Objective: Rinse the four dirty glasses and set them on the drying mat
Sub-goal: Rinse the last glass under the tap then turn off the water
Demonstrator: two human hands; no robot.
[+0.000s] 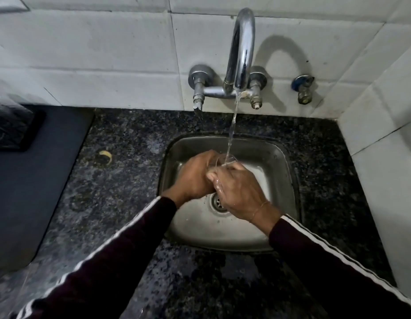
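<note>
Left hand (195, 174) is closed around a clear glass (224, 162), gripping it from the left side. Right hand (236, 192), wet, wraps the same glass from the right, fingers curled against it. Glass is held above the steel sink (223, 236), directly under the running stream from the tap (242, 49). Dark drying mat (27, 192) lies well to the left on the granite counter (112, 203).

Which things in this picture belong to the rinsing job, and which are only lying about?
Belong to the job:
glass, held by left hand and right hand
tap, with water running
sink
dark mat, at the left

Only lying about:
yellowish scrap on the counter
blue-handled valve on the wall
dark object at the far left, unclear
</note>
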